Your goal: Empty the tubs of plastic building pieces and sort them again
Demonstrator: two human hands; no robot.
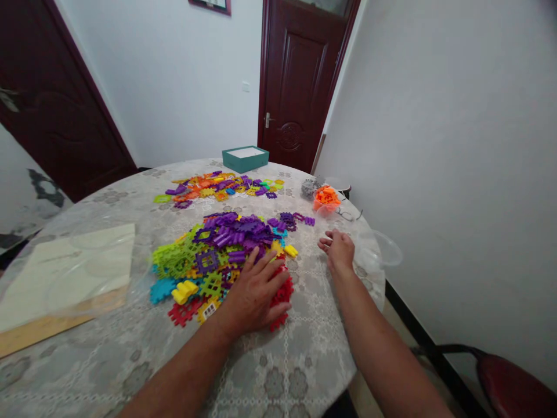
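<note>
The pile of plastic toy pieces lies on the near part of the table; take it as the centre of a clock, with twelve o'clock pointing away from the person. The left hand rests palm down over the pile's four o'clock side, fingers spread and released, touching the pieces without grasping any that shows. Red pieces lie beneath and beside it. The right hand is at three o'clock, apart from the pile, its fingers loosely bent; I cannot tell whether it holds anything small.

Within the pile, purple pieces gather at twelve and green ones at nine. A ribbed yellow piece sits at eight, and a smaller yellow piece is at the three o'clock edge, between the hands. A few loose purple pieces lie at two.

Farther out at two stand orange pieces in a clear cup, with grey pieces just beside them. Toward twelve a second, flatter spread of mixed pieces lies before a green box. A cream sheet under clear plastic is at nine. Beyond the patterned tablecloth, a dark red door stands at one o'clock.
</note>
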